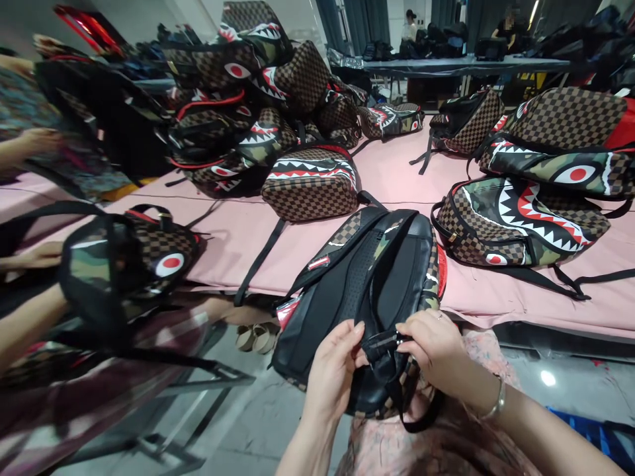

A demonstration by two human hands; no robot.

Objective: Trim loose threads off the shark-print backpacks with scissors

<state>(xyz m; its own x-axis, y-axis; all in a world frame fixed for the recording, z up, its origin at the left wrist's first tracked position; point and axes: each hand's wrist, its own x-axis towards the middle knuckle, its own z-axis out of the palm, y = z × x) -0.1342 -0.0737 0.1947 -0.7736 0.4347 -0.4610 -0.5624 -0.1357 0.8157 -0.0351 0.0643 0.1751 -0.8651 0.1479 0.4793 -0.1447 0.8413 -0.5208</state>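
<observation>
A backpack (337, 284) lies back side up across my lap and the front of the table, its black padded back panel and shoulder straps facing me. My left hand (333, 370) is closed on the lower part of a black shoulder strap (381, 354), thumb on top. On the other side of that strap, my right hand (439, 350) pinches its edge near a small dark fitting, too small to name. A loose end of black webbing (421, 420) hangs below my right hand. Brown checks and a camouflage print show along the bag's sides.
Similar shark-print backpacks are piled at the back left (238, 125) and stacked at the right (540, 211) on the pink-covered table (397, 175). One checked bag (312, 188) lies just beyond mine. At left, another person's arms (30, 324) handle a backpack (129, 264).
</observation>
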